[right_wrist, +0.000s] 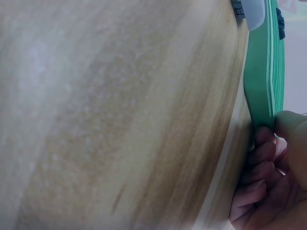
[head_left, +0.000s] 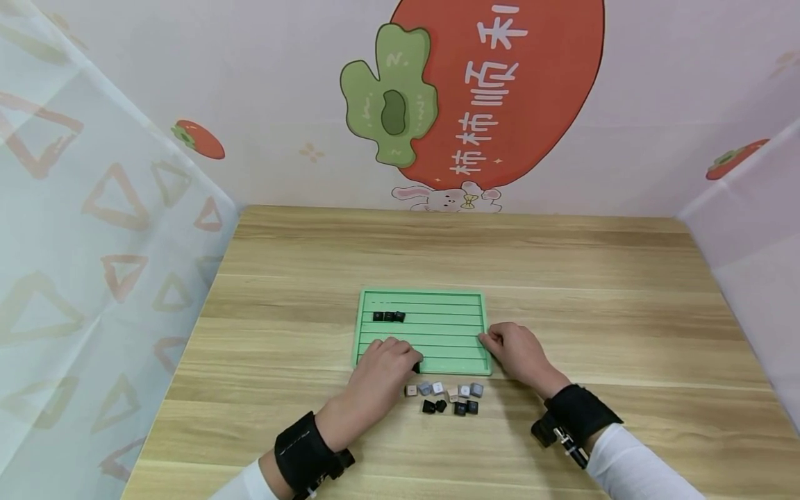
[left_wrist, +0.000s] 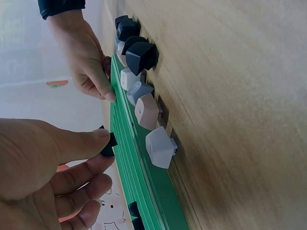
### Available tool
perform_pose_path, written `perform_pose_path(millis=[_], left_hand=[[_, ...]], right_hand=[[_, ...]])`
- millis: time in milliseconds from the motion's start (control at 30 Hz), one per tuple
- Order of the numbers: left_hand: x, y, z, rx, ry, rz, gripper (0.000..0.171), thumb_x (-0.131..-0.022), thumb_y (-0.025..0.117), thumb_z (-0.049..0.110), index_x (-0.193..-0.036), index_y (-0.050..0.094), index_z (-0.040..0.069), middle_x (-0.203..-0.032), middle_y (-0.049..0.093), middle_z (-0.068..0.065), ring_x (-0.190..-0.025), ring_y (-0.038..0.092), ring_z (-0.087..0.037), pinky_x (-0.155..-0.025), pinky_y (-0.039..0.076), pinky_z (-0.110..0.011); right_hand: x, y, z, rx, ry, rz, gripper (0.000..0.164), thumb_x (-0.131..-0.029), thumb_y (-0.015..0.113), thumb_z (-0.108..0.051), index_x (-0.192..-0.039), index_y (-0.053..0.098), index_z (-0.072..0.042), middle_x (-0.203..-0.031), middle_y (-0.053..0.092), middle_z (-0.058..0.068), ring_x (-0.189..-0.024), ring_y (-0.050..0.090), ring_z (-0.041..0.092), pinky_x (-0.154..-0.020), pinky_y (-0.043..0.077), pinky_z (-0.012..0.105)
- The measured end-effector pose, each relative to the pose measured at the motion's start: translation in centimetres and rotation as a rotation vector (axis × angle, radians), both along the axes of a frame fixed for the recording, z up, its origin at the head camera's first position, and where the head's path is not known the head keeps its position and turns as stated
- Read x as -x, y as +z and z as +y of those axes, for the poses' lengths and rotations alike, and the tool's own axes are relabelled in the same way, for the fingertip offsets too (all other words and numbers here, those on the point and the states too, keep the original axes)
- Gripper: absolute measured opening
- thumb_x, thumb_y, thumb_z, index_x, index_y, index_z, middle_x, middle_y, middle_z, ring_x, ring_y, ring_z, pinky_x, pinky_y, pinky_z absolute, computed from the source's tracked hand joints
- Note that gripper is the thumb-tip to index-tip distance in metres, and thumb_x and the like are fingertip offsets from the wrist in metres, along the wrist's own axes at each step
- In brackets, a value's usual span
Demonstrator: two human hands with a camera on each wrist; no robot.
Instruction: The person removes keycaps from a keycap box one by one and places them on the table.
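Note:
My left hand (head_left: 382, 371) pinches a black keycap (left_wrist: 110, 146) between thumb and fingertips, over the near left part of a green grooved tray (head_left: 444, 330). Three black keycaps (head_left: 389, 317) sit side by side on the tray's upper left. At the tray's right edge, my right hand (head_left: 517, 351) holds the rim, its thumb on top and the other fingers curled against the side, as the right wrist view shows. Just in front of the tray lie several white, grey and beige keycaps (head_left: 437, 388), with several black keycaps (head_left: 428, 407) nearer to me.
A wood-grain table (head_left: 281, 312) carries everything. Behind it stands a printed backdrop (head_left: 281, 90) with a large red fruit, and patterned sheets (head_left: 125, 278) flank the left and right sides. Black straps (head_left: 306, 451) with small cameras wrap both wrists.

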State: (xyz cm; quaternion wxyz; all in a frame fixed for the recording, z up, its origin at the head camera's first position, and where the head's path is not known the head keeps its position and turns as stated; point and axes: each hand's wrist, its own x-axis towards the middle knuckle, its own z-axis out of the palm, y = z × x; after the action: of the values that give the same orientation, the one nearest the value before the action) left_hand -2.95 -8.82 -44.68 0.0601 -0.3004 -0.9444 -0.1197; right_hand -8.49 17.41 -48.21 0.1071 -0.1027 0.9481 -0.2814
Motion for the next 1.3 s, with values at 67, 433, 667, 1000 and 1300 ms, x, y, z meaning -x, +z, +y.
perform_pose_path(millis=[67, 433, 667, 1000, 1300], left_hand=[[-0.2, 0.0, 0.0, -0.007, -0.004, 0.003, 0.02, -0.078, 0.07, 0.019, -0.098, 0.072, 0.016, -0.092, 0.067, 0.005, -0.083, 0.057, -0.013, -0.067, 0.041, -0.027], [-1.0, -0.1, 0.0, 0.009, -0.013, -0.015, 0.02, -0.076, 0.072, 0.021, -0.096, 0.072, 0.018, -0.092, 0.067, 0.005, -0.085, 0.057, -0.013, -0.068, 0.041, -0.028], [-1.5, 0.2, 0.2, 0.015, -0.019, -0.035, 0.019, -0.076, 0.073, 0.021, -0.095, 0.073, 0.02, -0.09, 0.066, 0.008, -0.085, 0.056, -0.012, -0.068, 0.039, -0.027], [-2.2, 0.2, 0.2, 0.022, -0.006, -0.061, 0.022, -0.075, 0.074, 0.025, -0.096, 0.072, 0.02, -0.094, 0.068, 0.007, -0.088, 0.057, -0.012, -0.073, 0.041, -0.029], [-2.6, 0.1, 0.2, 0.007, -0.005, -0.081, 0.023, -0.073, 0.074, 0.028, -0.095, 0.073, 0.021, -0.092, 0.067, 0.008, -0.084, 0.056, -0.011, -0.07, 0.04, -0.026]], right_hand=[[0.0, 0.0, 0.0, -0.001, 0.0, 0.003, 0.04, -0.093, 0.056, -0.028, -0.057, 0.043, -0.014, -0.049, 0.034, -0.005, -0.045, 0.035, 0.012, -0.049, 0.028, 0.027], [0.0, -0.1, 0.1, 0.001, 0.003, -0.001, 0.04, -0.093, 0.055, -0.028, -0.057, 0.044, -0.014, -0.049, 0.035, -0.005, -0.045, 0.035, 0.012, -0.049, 0.028, 0.027], [0.0, -0.2, 0.0, 0.002, 0.006, 0.01, 0.04, -0.092, 0.056, -0.028, -0.057, 0.044, -0.015, -0.05, 0.035, -0.005, -0.045, 0.035, 0.012, -0.049, 0.028, 0.027], [-0.1, -0.4, 0.1, -0.004, 0.003, 0.036, 0.04, -0.092, 0.057, -0.027, -0.056, 0.044, -0.015, -0.05, 0.034, -0.007, -0.045, 0.035, 0.01, -0.048, 0.028, 0.027], [0.0, -0.4, 0.0, -0.008, 0.008, 0.04, 0.039, -0.091, 0.057, -0.027, -0.056, 0.044, -0.015, -0.05, 0.035, -0.006, -0.046, 0.035, 0.011, -0.049, 0.028, 0.027]])
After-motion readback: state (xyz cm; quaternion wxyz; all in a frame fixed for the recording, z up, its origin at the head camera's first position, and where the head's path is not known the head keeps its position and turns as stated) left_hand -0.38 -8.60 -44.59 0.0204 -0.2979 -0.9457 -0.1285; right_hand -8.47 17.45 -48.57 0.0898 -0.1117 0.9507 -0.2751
